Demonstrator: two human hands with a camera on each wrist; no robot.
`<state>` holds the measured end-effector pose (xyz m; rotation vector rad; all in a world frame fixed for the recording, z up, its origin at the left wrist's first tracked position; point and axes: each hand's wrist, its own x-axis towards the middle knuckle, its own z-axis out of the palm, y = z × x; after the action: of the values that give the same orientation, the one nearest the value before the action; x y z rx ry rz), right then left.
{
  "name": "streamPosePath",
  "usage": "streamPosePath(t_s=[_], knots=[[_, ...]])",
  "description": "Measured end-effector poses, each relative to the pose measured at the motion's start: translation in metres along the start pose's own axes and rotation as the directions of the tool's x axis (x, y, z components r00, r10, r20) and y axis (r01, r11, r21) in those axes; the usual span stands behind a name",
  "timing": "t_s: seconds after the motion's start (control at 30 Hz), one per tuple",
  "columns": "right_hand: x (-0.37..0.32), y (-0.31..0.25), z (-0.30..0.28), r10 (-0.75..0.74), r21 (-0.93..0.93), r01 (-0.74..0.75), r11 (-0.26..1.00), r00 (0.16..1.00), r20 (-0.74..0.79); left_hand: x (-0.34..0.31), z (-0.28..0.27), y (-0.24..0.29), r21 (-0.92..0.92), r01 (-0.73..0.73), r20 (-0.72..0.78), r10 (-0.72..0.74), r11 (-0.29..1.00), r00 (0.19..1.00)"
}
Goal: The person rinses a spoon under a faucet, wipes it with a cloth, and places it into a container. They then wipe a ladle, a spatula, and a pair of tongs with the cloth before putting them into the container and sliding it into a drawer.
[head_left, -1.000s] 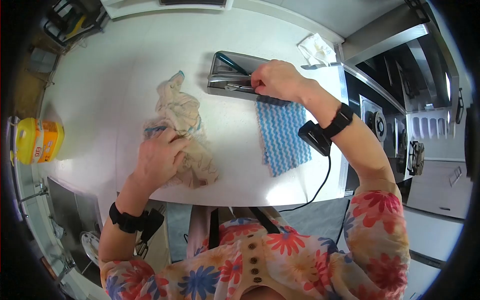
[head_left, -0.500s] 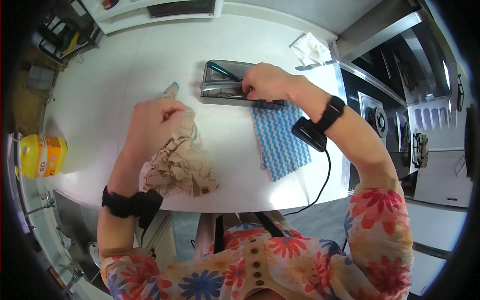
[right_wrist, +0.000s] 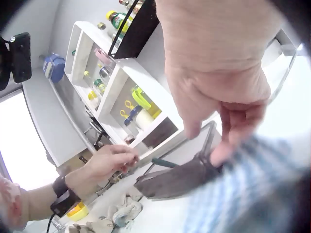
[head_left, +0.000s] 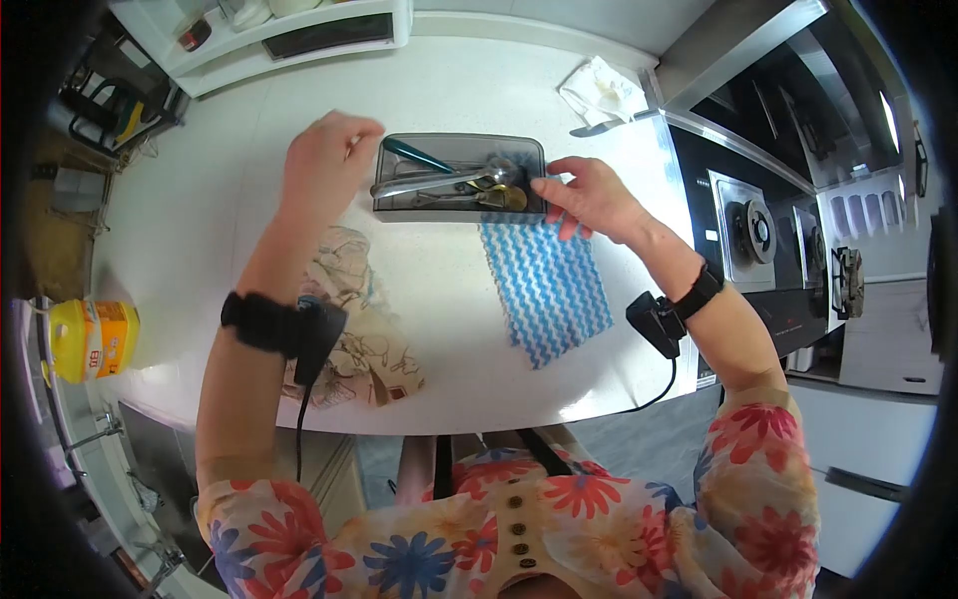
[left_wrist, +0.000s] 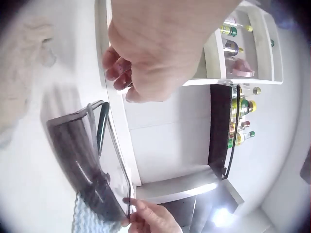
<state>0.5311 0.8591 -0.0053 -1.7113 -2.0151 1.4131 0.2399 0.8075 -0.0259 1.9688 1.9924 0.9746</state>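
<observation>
A grey see-through cutlery box (head_left: 409, 214) holds a metal ladle (head_left: 429, 183), a dark green handle (head_left: 414, 154) and several smaller utensils. At its right end is my right hand (head_left: 599, 200), fingers spread and fingertips right at the rim. Just off the left end hovers my left hand (head_left: 327, 165), fingers loosely curled with nothing in them; the left wrist view shows this hand (left_wrist: 150, 53) above the level of the box (left_wrist: 73, 145). A blue-and-white wavy-striped cloth (head_left: 544, 285) lies at the box's front edge. Behind the left forearm lies a crumpled beige cloth (head_left: 374, 344), partly hidden.
A yellow jug (head_left: 95, 339) stands at the counter's left edge. White crumpled cloth (head_left: 604, 92) and a knife blade (head_left: 594, 129) lie at the back right. A gas hob (head_left: 753, 235) borders the counter on the right; a white shelf (head_left: 239, 50) stands at the back left.
My left hand has left the beige cloth and moved up to the box's left end. My right hand has come out from over the utensils to the box's right end.
</observation>
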Motion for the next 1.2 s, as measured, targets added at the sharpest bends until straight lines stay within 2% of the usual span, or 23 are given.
streamPosePath(t_s=[0.03, 0.1, 0.13, 0.17, 0.2, 0.23, 0.3, 0.33, 0.4, 0.47, 0.53, 0.6, 0.63, 0.7, 0.73, 0.77, 0.8, 0.83, 0.9, 0.97, 1.0, 1.07, 1.2], knots=[[0.002, -0.001, 0.004, -0.013, -0.003, 0.013, 1.0, 1.0, 0.019, 0.011, 0.006, -0.003, 0.002, 0.0, 0.003, 0.0, 1.0, 1.0], [0.009, -0.005, 0.006, -0.053, -0.076, 0.055, 0.996, 0.998, 0.033, 0.029, 0.016, -0.003, -0.063, -0.199, 0.062, 0.202, 0.978, 0.977], [0.012, -0.008, 0.004, -0.053, -0.075, 0.056, 0.996, 0.998, 0.036, 0.035, 0.017, 0.0, -0.062, -0.196, 0.063, 0.2, 0.979, 0.978], [0.014, -0.011, 0.003, -0.108, -0.145, 0.11, 0.983, 0.994, 0.022, 0.04, 0.02, 0.004, -0.107, -0.111, 0.24, 0.134, 0.988, 0.962], [0.017, -0.013, 0.002, -0.162, -0.214, 0.161, 0.963, 0.987, 0.012, 0.045, 0.02, 0.009, -0.136, -0.017, 0.411, 0.072, 0.991, 0.909], [0.022, -0.013, 0.001, -0.161, -0.213, 0.161, 0.964, 0.987, 0.017, 0.049, 0.022, 0.013, -0.135, -0.012, 0.413, 0.067, 0.991, 0.908], [0.035, -0.014, -0.001, -0.342, -0.444, 0.325, 0.835, 0.939, 0.045, 0.053, 0.022, 0.022, -0.099, 0.04, 0.648, 0.034, 0.994, 0.761], [0.041, -0.014, -0.001, -0.342, -0.441, 0.327, 0.836, 0.939, 0.048, 0.054, 0.02, 0.028, -0.097, 0.043, 0.65, 0.03, 0.994, 0.76], [0.053, -0.017, -0.001, -0.395, -0.485, 0.4, 0.777, 0.911, 0.119, 0.053, 0.017, 0.037, -0.022, 0.296, 0.799, -0.161, 0.955, 0.579], [0.068, -0.018, 0.001, -0.42, -0.506, 0.422, 0.752, 0.899, 0.125, 0.047, 0.018, 0.033, -0.028, 0.322, 0.804, -0.17, 0.946, 0.57], [0.075, -0.021, 0.004, -0.547, -0.482, 0.537, 0.692, 0.826, 0.136, 0.04, 0.018, 0.027, -0.035, 0.348, 0.809, -0.178, 0.937, 0.561], [0.079, -0.023, 0.009, -0.534, -0.465, 0.524, 0.713, 0.836, 0.124, 0.032, 0.016, 0.023, -0.032, 0.525, 0.826, -0.274, 0.85, 0.493], [0.082, -0.023, 0.013, -0.562, -0.45, 0.528, 0.721, 0.824, 0.066, 0.026, 0.016, 0.023, -0.031, 0.525, 0.827, -0.273, 0.85, 0.491], [0.079, -0.025, 0.015, -0.586, -0.435, 0.531, 0.727, 0.81, 0.009, 0.012, 0.015, 0.024, -0.136, 0.699, 0.83, -0.304, 0.702, 0.467], [0.073, -0.027, 0.015, -0.607, -0.435, 0.522, 0.733, 0.792, -0.072, 0.005, 0.016, 0.024, -0.135, 0.701, 0.831, -0.304, 0.7, 0.465], [0.066, -0.028, 0.015, -0.623, -0.435, 0.514, 0.739, 0.767, -0.152, -0.002, 0.017, 0.023, -0.184, 0.748, 0.808, -0.336, 0.638, 0.485], [0.052, -0.033, 0.015, -0.622, -0.436, 0.514, 0.739, 0.769, -0.147, -0.01, 0.018, 0.023, -0.235, 0.787, 0.783, -0.368, 0.571, 0.501], [0.035, -0.039, 0.015, -0.582, -0.446, 0.486, 0.752, 0.807, -0.103, -0.019, 0.018, 0.023, -0.238, 0.789, 0.783, -0.369, 0.566, 0.501], [0.008, -0.038, 0.023, -0.541, -0.46, 0.461, 0.759, 0.839, -0.053, -0.036, 0.019, 0.024, -0.379, 0.813, 0.751, -0.367, 0.442, 0.55], [-0.011, -0.031, 0.034, -0.534, -0.533, 0.538, 0.653, 0.826, 0.179, -0.05, 0.019, 0.026, -0.435, 0.806, 0.721, -0.38, 0.402, 0.579], [-0.017, -0.032, 0.036, -0.536, -0.535, 0.54, 0.649, 0.824, 0.182, -0.056, 0.018, 0.028, -0.486, 0.795, 0.692, -0.395, 0.363, 0.604], [-0.028, -0.036, 0.038, -0.342, -0.667, 0.445, 0.598, 0.894, 0.29, -0.067, 0.017, 0.036, -0.534, 0.782, 0.658, -0.424, 0.321, 0.623], [-0.032, -0.039, 0.045, -0.288, -0.733, 0.442, 0.517, 0.896, 0.338, -0.082, 0.021, 0.034, -0.603, 0.764, 0.614, -0.477, 0.23, 0.629]])
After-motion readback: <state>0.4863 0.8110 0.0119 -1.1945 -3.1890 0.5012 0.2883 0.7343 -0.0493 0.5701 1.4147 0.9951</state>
